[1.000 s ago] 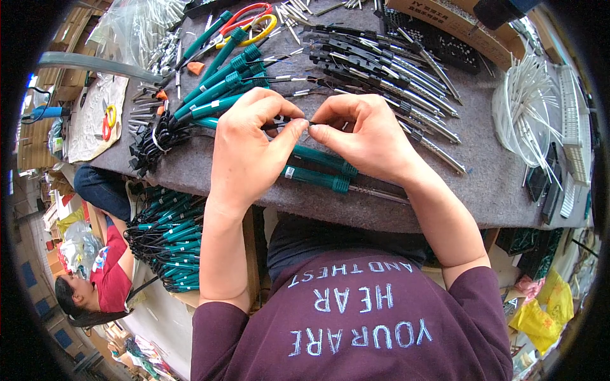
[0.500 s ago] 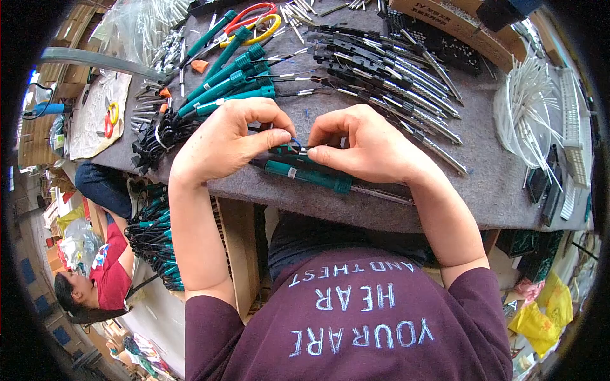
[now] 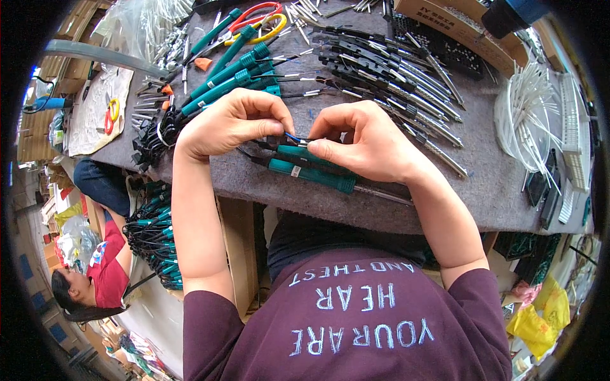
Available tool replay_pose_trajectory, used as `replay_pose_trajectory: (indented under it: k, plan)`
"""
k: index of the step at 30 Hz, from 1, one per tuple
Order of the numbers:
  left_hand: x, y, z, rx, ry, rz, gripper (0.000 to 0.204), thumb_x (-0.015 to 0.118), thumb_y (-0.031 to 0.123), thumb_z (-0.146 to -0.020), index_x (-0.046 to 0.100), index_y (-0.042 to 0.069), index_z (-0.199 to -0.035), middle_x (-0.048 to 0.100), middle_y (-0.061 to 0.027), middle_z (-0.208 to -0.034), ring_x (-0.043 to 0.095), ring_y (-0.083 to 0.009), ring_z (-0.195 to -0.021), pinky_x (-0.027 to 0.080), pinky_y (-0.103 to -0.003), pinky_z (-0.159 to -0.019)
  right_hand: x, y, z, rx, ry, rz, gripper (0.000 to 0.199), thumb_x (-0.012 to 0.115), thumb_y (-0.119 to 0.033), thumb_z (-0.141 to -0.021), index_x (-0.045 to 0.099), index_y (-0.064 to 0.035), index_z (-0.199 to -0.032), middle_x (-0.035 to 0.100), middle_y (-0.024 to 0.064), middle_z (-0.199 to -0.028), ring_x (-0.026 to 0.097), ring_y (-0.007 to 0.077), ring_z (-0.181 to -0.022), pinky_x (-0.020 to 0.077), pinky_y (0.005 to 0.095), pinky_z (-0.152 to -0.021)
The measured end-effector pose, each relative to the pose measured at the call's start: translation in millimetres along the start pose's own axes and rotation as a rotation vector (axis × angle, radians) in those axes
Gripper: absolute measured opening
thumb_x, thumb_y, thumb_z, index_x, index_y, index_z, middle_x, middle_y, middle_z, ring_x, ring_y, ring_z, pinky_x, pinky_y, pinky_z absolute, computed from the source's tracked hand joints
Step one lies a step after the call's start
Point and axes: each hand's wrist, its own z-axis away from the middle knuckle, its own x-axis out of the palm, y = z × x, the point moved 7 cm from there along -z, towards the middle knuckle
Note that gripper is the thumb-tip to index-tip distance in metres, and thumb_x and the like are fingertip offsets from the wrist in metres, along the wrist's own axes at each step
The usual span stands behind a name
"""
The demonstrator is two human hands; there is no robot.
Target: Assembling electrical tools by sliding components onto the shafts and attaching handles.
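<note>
A grey tabletop stretched across the view, with a person in a red top off to the left. A carton stood at the far right, and a fan of metal rods lay just nearer. A clear bag of thin white tubes rested at the right. In the middle, the wearer's two hands faced each other, near but apart: the left hand had its thumb and forefinger pinched together on some wires, and the right hand had its fingers clamped on them from the other side. Green handles lay slanted beyond the left hand, near scissors with red and yellow grips. Another handle lay by the front edge, its rod pointing right. Smallest were the blue and dark wires, held between both hands just beyond that handle.
</note>
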Motion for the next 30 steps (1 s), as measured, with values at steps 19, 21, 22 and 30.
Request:
replay_pose_trajectory:
  k: [19,21,22,30]
  plan:
    - [30,39,20,0.286,0.733,-0.932,0.008,0.076,0.011,-0.079,0.069,0.006,-0.076,0.068,-0.0074,-0.075,0.067,-0.0295,-0.074,0.050,-0.040,-0.071,-18,-5,5,-0.013,0.384,0.375,0.020,0.072,-0.018,-0.084,0.075,0.0016,-0.089,0.073,0.0213,-0.082,0.074,0.0331,-0.077,0.0581,0.0390,-0.072]
    - [34,38,20,0.306,0.705,-1.023,0.008,0.076,0.009,-0.079,0.069,0.007,-0.077,0.068,-0.0068,-0.075,0.066,-0.0281,-0.073,0.048,-0.039,-0.071,-14,1,3,0.019,0.304,0.396,0.021,0.072,-0.017,-0.083,0.074,0.0031,-0.088,0.072,0.0232,-0.082,0.074,0.0351,-0.079,0.0584,0.0403,-0.075]
    - [38,39,18,0.325,0.674,-1.113,0.008,0.077,0.008,-0.079,0.069,0.008,-0.078,0.068,-0.0063,-0.076,0.065,-0.0267,-0.073,0.045,-0.037,-0.071,-15,1,2,0.019,0.305,0.396,0.021,0.072,-0.017,-0.083,0.074,0.0031,-0.088,0.072,0.0232,-0.082,0.074,0.0351,-0.079,0.0584,0.0403,-0.075]
    - [42,31,19,0.369,0.793,-1.061,0.015,0.075,0.009,-0.077,0.061,0.010,-0.071,0.064,-0.0038,-0.071,0.063,-0.0252,-0.068,0.045,-0.038,-0.070,-6,2,0,0.028,0.285,0.437,0.020,0.070,-0.016,-0.081,0.074,0.0038,-0.085,0.071,0.0255,-0.081,0.073,0.0388,-0.080,0.0586,0.0438,-0.077]
